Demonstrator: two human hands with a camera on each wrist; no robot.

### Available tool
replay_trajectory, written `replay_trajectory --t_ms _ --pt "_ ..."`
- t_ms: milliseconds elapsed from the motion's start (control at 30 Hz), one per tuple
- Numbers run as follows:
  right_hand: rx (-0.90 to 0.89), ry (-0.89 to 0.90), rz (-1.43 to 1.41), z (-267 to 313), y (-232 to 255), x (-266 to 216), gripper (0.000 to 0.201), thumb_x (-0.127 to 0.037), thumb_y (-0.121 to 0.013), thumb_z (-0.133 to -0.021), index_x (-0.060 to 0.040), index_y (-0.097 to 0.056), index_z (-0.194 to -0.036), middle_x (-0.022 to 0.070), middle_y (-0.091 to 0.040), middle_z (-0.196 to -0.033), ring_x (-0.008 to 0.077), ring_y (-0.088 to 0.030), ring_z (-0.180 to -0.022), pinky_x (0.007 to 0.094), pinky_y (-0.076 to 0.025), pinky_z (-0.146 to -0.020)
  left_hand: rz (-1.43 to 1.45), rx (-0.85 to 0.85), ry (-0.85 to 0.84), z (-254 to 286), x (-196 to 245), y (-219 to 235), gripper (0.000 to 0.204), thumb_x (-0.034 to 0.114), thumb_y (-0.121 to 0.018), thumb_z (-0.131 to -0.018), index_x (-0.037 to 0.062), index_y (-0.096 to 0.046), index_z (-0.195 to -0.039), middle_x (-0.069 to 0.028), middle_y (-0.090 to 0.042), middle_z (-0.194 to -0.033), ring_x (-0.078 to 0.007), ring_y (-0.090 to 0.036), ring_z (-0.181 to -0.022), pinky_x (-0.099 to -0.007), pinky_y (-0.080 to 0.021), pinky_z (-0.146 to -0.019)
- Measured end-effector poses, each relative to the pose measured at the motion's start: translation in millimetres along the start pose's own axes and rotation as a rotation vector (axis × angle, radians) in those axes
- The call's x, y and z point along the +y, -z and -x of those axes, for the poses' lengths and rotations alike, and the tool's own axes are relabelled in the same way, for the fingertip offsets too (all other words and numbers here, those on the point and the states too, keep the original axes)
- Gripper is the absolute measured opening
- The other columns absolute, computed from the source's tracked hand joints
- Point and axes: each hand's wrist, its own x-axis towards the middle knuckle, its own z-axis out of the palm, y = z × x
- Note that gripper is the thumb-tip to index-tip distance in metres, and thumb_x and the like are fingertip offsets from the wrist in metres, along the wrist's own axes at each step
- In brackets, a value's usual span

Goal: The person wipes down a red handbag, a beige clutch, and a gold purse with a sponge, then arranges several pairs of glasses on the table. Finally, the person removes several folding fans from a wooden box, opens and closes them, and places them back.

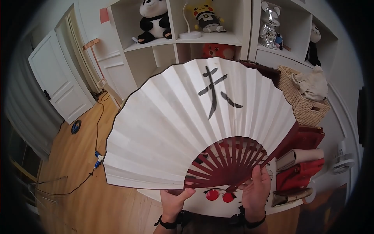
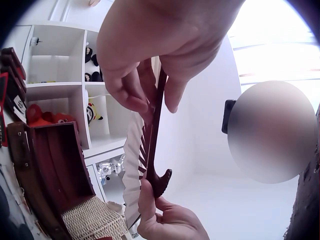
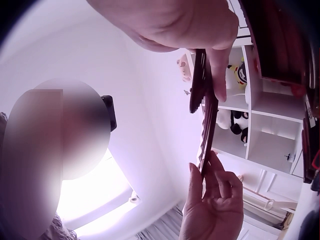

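A large white folding fan [image 1: 163,117] with dark red ribs [image 1: 233,163] is spread wide, a black brushed character on its upper part. At its lower left edge my left hand [image 1: 173,201] pinches the outer rib between thumb and fingers, seen also in the left wrist view, where the left hand [image 2: 165,45] is above the rib. My right hand [image 1: 256,191] grips the other outer rib near the pivot, thumb in front. In the right wrist view the right hand [image 3: 175,25] holds the closely stacked ribs [image 3: 199,85], and the left hand [image 3: 212,210] pinches the far end.
Red round glasses [image 1: 220,195] lie on the white table [image 1: 212,206] below the fan. Red and beige bags [image 1: 300,173], a woven basket [image 1: 309,111] and a small white fan [image 1: 342,162] stand at the right. Behind are white shelves [image 1: 212,39] with plush toys.
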Motion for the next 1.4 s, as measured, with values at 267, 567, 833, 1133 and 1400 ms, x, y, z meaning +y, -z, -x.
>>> replay_trajectory --t_ms 267,567,833,1133,1400 --pt "0.007 0.033 0.076 3.1 9.6 -1.0 0.032 -0.016 -0.044 -0.104 0.0039 -0.043 -0.129 0.0162 -0.063 -0.114 0.0247 -0.070 -0.093 0.0427 -0.064 -0.070 -0.045 -0.061 0.146 -2.4 -4.3 -0.3 0.041 -0.007 -0.078 -0.075 -0.0014 -0.061 -0.112 -0.0096 -0.068 -0.103 -0.0167 -0.064 -0.095 -0.0309 -0.053 -0.085" --pt "-0.102 -0.045 0.139 9.8 17.9 -5.1 0.032 -0.013 -0.045 -0.103 0.0055 -0.043 -0.128 0.0193 -0.062 -0.118 0.0279 -0.069 -0.096 0.0437 -0.064 -0.071 0.024 -0.155 0.159 -7.6 -11.9 1.5 0.037 0.004 -0.079 -0.079 -0.0025 -0.061 -0.110 -0.0085 -0.069 -0.102 -0.0145 -0.065 -0.093 -0.0278 -0.052 -0.080" --pt "-0.060 -0.068 0.126 13.3 16.0 -2.9 0.030 -0.014 -0.046 -0.103 0.0046 -0.043 -0.127 0.0198 -0.063 -0.115 0.0292 -0.071 -0.088 0.0414 -0.064 -0.068 0.114 -0.223 0.228 -10.9 -20.8 0.5 0.036 0.013 -0.075 -0.086 -0.0029 -0.059 -0.113 -0.0092 -0.067 -0.107 -0.0167 -0.064 -0.089 -0.0295 -0.052 -0.079" --pt "-0.128 -0.136 0.246 15.1 20.1 -6.4 0.029 -0.016 -0.049 -0.102 0.0044 -0.047 -0.122 0.0188 -0.065 -0.109 0.0268 -0.072 -0.083 0.0342 -0.063 -0.062 0.144 -0.229 0.297 -22.8 -16.1 -13.6 0.037 0.021 -0.075 -0.086 0.0003 -0.057 -0.110 -0.0071 -0.064 -0.101 -0.0161 -0.060 -0.087 -0.0302 -0.049 -0.078" --pt "-0.165 -0.176 0.209 17.7 25.5 -5.9 0.032 -0.013 -0.045 -0.102 0.0055 -0.043 -0.128 0.0188 -0.063 -0.114 0.0269 -0.071 -0.088 0.0420 -0.064 -0.063 0.242 -0.326 0.335 -23.4 -26.3 -14.0 0.042 0.026 -0.074 -0.087 0.0016 -0.055 -0.115 -0.0067 -0.064 -0.104 -0.0156 -0.060 -0.083 -0.0287 -0.047 -0.072"
